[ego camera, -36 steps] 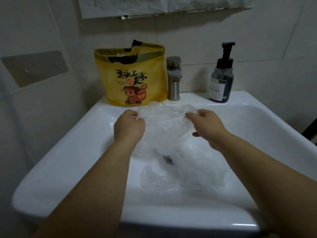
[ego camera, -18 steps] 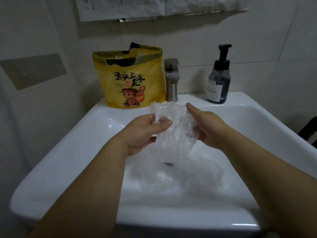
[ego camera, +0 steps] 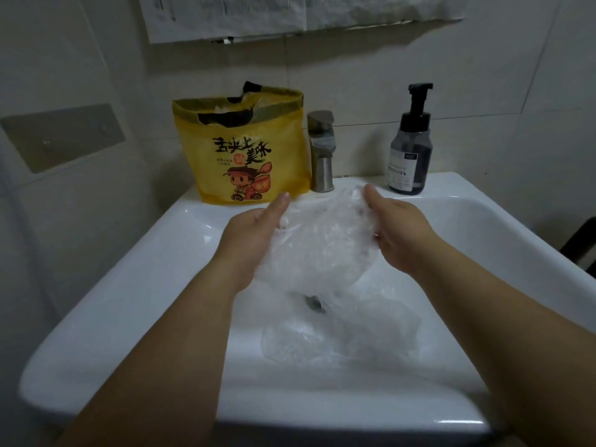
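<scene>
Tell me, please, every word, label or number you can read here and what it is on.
"舌尖上美味": yellow bag, big black characters; smaller print beneath unreadable.
Soap bottle label: too blurred to read.
Papers on the wall: print too small.
Clear plastic bag: no print seen.

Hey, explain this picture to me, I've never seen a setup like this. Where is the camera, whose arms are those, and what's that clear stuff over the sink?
There is no machine here: a person works with two bare hands. The camera sits on their head and looks forward and down, so both forearms reach in from the bottom edge. The left hand and the right hand hold crumpled clear plastic between them above a white sink. In the basin near the drain lies more clear plastic. On the sink's back ledge stand a yellow printed bag, a metal tap and a dark pump bottle.
</scene>
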Demonstrator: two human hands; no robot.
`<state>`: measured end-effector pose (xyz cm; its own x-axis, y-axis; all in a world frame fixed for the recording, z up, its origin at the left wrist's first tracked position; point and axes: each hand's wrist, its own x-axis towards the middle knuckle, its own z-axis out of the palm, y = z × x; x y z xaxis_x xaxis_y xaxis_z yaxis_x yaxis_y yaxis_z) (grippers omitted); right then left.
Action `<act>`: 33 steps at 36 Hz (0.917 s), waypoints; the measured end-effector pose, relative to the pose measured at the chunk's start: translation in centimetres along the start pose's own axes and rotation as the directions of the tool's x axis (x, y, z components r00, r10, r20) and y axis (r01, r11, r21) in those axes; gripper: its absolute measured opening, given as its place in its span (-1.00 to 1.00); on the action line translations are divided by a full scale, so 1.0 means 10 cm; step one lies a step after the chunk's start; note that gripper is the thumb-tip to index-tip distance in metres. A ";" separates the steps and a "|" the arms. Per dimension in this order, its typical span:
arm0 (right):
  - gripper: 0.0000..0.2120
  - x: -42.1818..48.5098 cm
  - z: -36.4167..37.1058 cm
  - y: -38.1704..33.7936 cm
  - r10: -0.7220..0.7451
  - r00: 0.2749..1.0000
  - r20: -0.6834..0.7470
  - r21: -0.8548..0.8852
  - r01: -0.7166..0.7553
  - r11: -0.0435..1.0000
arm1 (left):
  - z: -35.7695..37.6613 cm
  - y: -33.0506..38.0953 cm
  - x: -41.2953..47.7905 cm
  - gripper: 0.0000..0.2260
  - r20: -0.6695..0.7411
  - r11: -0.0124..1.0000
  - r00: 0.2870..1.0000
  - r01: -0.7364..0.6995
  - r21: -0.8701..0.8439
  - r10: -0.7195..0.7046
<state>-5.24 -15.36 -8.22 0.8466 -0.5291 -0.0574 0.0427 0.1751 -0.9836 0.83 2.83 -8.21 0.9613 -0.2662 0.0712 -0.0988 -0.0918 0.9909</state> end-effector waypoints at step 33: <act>-0.89 0.02 -0.12 -0.12 0.037 0.945 0.325 0.596 -0.235 0.768 | -0.10 -0.17 0.03 -0.69 0.396 0.940 0.894 0.071 0.335 -0.208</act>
<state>-5.75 -16.65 -7.25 0.9740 -0.2237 -0.0350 0.1500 0.7534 -0.6402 1.50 3.85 -9.80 0.7782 -0.5991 -0.1883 -0.1111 -0.4264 0.8977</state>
